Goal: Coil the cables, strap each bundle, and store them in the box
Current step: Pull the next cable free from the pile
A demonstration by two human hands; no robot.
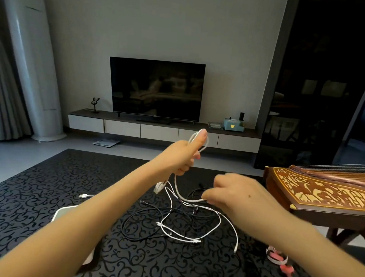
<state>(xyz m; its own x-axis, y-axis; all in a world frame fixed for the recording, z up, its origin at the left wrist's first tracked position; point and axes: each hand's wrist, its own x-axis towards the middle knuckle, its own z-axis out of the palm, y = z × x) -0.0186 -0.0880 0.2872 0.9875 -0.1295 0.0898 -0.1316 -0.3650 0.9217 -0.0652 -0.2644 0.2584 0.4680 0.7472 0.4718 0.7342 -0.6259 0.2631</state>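
Note:
My left hand (pixel 184 153) is raised above the table and grips a white cable (pixel 178 192), looped round its upright thumb. The cable hangs down in a curve to my right hand (pixel 234 193), which pinches it lower down. A white plug (pixel 160 186) dangles below my left hand. Under both hands a tangle of several black and white cables (pixel 183 223) lies on the black patterned tablecloth (pixel 42 193). A white box (pixel 62 213) sits at the left, mostly hidden behind my left forearm.
A wooden zither (pixel 325 193) stands at the right edge of the table. Pink and white straps (pixel 279 259) lie at the front right. A loose white plug end (pixel 84 195) lies at the left. A television and low cabinet stand beyond.

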